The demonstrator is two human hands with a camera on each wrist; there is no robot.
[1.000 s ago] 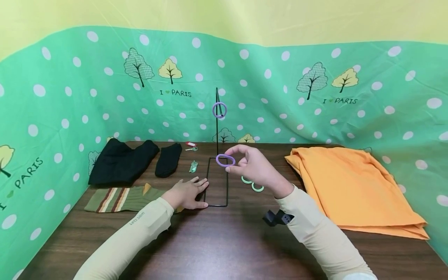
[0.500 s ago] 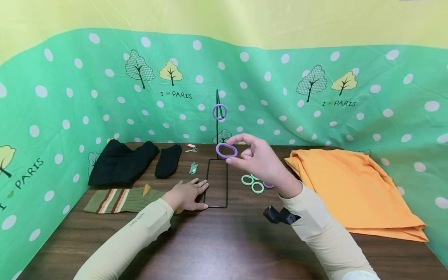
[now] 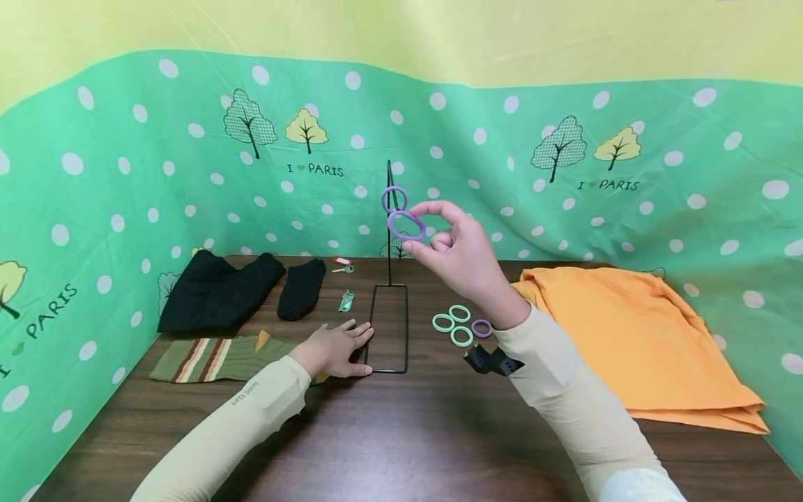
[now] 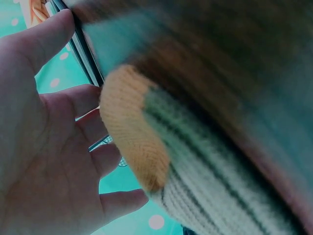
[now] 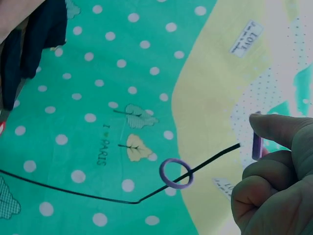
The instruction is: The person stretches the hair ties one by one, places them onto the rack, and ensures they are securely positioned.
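Note:
My right hand [image 3: 467, 261] pinches a purple ring [image 3: 389, 226] between thumb and index finger, raised in front of the black wire stand [image 3: 389, 268]. A second purple ring [image 3: 383, 200] hangs on the stand's upper arm; in the head view the held ring overlaps its lower edge. In the right wrist view, the held ring [image 5: 257, 147] is beside the free tip of the black arm [image 5: 215, 159]. My left hand [image 3: 335, 351] rests with spread fingers at the left side of the stand's rectangular base. The left wrist view shows a sock's orange heel [image 4: 132, 127] by its fingers.
Several rings, green [image 3: 453, 341] and purple [image 3: 475, 323], lie right of the base. An orange cloth [image 3: 640, 341] covers the right side. Left are black clothing [image 3: 216, 293], a black sock [image 3: 302, 289], a striped green sock [image 3: 207, 359], a key [image 3: 346, 268] and a green tag [image 3: 346, 300].
My right hand has risen with the purple ring from above the base to just below the hanging ring, uncovering the rings on the table. The left hand stays in place.

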